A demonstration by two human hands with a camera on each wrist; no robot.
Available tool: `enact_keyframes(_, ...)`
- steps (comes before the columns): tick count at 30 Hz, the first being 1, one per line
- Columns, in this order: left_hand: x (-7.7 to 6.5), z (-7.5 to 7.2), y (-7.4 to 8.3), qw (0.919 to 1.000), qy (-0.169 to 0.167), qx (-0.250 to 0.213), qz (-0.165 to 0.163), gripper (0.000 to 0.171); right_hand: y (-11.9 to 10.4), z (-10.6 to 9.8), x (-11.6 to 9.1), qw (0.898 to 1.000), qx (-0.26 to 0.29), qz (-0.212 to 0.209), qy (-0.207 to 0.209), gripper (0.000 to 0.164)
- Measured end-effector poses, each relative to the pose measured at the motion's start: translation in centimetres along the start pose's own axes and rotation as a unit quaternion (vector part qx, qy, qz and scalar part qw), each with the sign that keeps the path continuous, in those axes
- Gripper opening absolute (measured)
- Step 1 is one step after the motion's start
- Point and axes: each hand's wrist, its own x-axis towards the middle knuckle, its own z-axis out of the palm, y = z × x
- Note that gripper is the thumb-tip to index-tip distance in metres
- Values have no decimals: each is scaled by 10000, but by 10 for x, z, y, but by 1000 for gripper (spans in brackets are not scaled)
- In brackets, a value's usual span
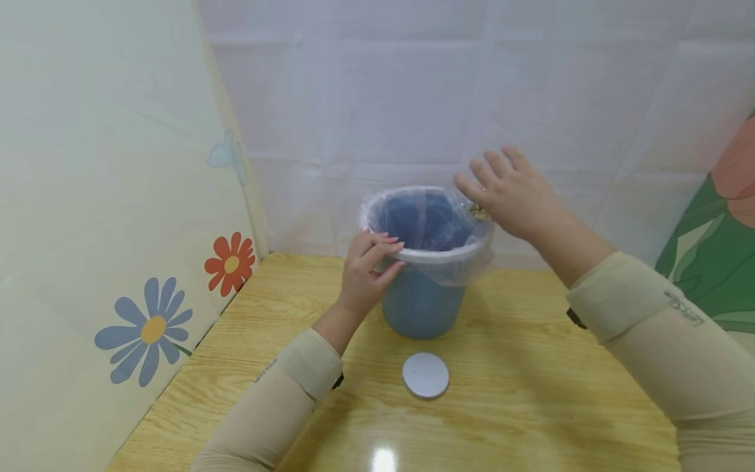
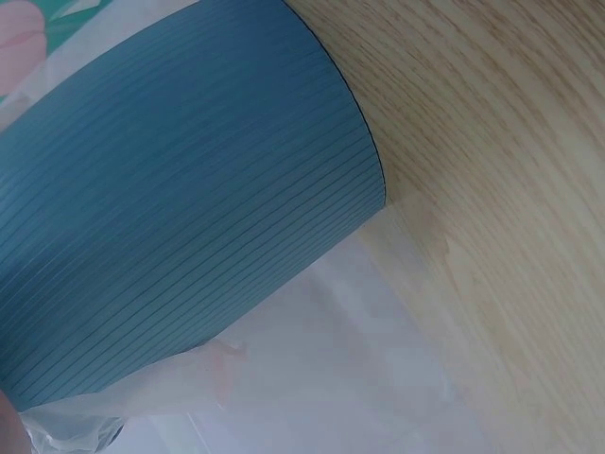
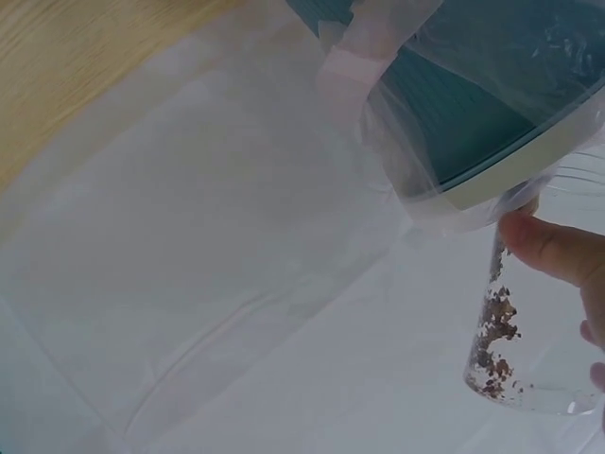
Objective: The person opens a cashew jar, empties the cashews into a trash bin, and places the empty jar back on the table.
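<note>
A blue bin [image 1: 423, 308] with a pale rim stands on the table, lined with a clear plastic bag [image 1: 457, 272] folded over its edge. My left hand [image 1: 367, 272] grips the near left of the rim, fingers on top and thumb below. Over the right side of the rim, my right hand [image 1: 513, 193] holds a clear jar [image 3: 529, 350], tipped with its mouth toward the bin. Brown crumbs [image 3: 496, 331] cling inside the jar. Most of the jar is hidden behind the hand in the head view. A ribbed wall of the bin [image 2: 189, 189] fills much of the left wrist view.
A round white disc [image 1: 426, 375] lies on the wood-grain table [image 1: 519, 393] in front of the bin. A pale sheet [image 1: 366, 98] hangs close behind the bin. A flower-printed panel [image 1: 118, 196] stands along the left table edge.
</note>
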Motion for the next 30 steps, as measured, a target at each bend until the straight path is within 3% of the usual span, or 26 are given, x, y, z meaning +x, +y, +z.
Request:
enact_keyframes(13, 1, 1, 0, 10000, 41, -45, 12, 26, -1, 0, 1, 9998, -155, -74, 74, 62)
enact_keyframes(21, 1, 1, 0, 10000, 14, -14, -2, 25, -1, 1, 0, 9999, -131, -15, 62, 68)
enact_keyframes(30, 0, 0, 0, 10000, -28, 37, -12, 26, 1, -1, -4, 9948, 594, 575, -596, 91)
